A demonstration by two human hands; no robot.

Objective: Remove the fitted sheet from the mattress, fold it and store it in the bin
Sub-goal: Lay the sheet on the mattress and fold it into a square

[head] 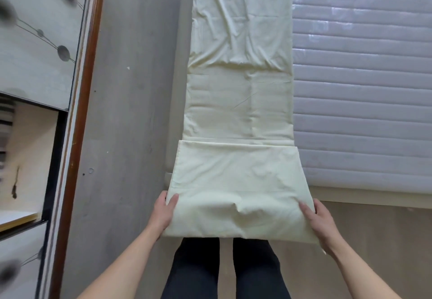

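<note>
Pale yellow fitted sheet [240,111] folded into a long narrow strip, lying lengthwise along the left edge of the mattress [362,88], far end running out of view at the top. Near end doubled back over itself into a wider folded section, its upper edge straight across the strip, its lower fold hanging past the mattress end above the person's dark-trousered legs [224,270]. Left hand [163,212] at the left edge of that folded section: thumb on top of the cloth, fingers tucked beneath, grip closed on the sheet. Right hand [320,221] at the right edge likewise: thumb lying over the top, fingers under the cloth, grasping the sheet. Small pucker in the fabric midway between the two hands. Mattress uncovered to the right of the strip, quilted in horizontal ribs, surface glossy. Grey floor [131,88] to the left of the bed. Cabinet [42,65] with wood-trimmed edge and dot-and-line pattern along the far left. Bin not visible.
</note>
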